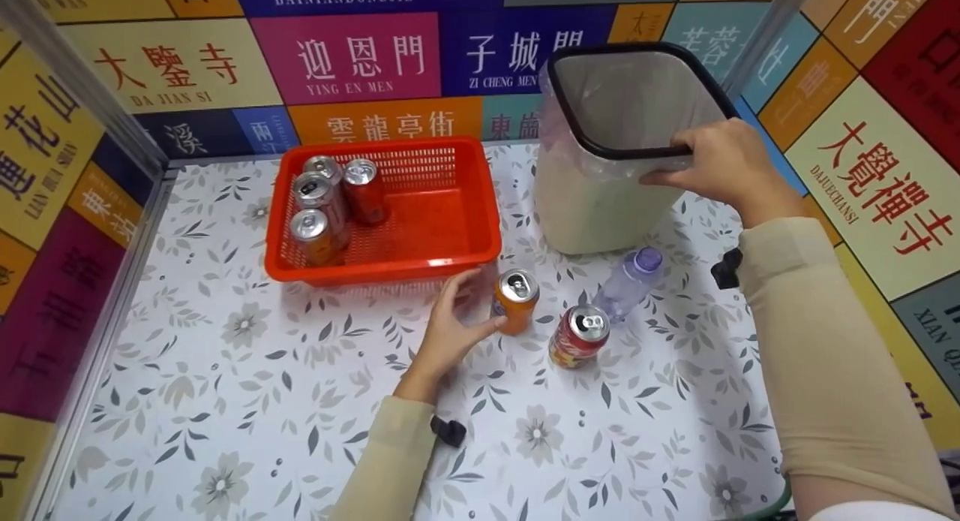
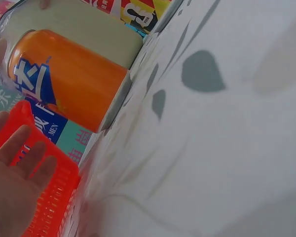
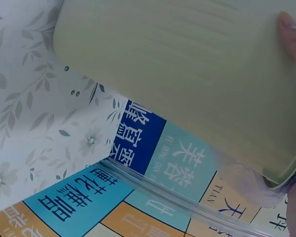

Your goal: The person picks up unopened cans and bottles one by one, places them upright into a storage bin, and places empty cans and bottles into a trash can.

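My left hand (image 1: pixel 450 329) is beside an upright orange soda can (image 1: pixel 515 314), its thumb and fingers spread apart on the can's left side. In the left wrist view, the relaxed fingers (image 2: pixel 24 158) are away from the orange can (image 2: pixel 71 76). My right hand (image 1: pixel 724 161) grips the black-rimmed edge of a cream trash bin (image 1: pixel 592 213), thumb against the outer wall and fingers over the rim. A clear bag lines the bin. Close to the orange can stand a red soda can (image 1: pixel 571 350) and a purple-capped plastic bottle (image 1: pixel 622 290), tilted in view.
An orange-red plastic basket (image 1: pixel 442 232) is left of the bin, with several cans (image 1: pixel 319 191) upright in its left part. Wall panels printed with Chinese characters (image 1: pixel 360 55) border the back and sides of the table (image 1: pixel 315 438), which has a leaf-and-flower cover.
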Tool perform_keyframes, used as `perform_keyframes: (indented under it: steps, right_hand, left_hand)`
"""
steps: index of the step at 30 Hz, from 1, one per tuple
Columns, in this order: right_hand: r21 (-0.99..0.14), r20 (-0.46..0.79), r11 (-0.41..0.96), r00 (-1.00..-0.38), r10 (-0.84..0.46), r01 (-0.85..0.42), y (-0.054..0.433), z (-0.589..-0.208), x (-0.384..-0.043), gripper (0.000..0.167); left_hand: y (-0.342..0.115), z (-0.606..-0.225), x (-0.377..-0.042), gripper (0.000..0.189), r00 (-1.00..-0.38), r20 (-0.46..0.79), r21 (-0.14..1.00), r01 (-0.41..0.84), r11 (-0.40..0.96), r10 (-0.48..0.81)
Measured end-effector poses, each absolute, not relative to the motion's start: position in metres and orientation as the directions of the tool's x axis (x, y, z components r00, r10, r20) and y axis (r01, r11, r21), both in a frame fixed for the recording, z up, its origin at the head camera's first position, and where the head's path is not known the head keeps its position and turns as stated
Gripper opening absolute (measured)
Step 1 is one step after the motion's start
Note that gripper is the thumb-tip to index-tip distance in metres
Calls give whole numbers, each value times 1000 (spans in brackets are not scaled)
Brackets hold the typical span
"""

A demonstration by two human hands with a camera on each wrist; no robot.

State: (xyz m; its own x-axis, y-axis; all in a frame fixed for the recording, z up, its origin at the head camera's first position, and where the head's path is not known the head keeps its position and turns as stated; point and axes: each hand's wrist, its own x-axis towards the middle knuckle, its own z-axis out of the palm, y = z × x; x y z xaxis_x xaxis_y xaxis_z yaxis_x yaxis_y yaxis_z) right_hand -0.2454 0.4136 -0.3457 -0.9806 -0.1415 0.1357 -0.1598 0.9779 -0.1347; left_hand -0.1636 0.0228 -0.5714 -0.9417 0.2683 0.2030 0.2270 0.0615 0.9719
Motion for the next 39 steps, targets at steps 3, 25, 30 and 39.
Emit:
perform_keyframes:
  steps: [3, 25, 30, 39]
  right_hand:
    - [-147, 98, 981, -988, -116, -130, 414, -343, -247, 54]
    - [-161, 100, 981, -991, -95, -110, 413, -344, -246, 54]
    - [-166, 98, 981, -992, -85, -100, 412, -340, -249, 56]
    - [-160, 94, 981, -991, -94, -109, 415, -341, -251, 60]
  left_hand:
    - [28, -571, -166, 93, -927, 194, 972, 226, 65, 322]
    - [60, -577, -181, 88, -925, 160, 973, 206, 100, 344]
    - [58, -577, -182, 83, -925, 139, 979, 182, 91, 355]
    - [59, -584, -181, 82, -909, 150, 980, 190, 66, 388]
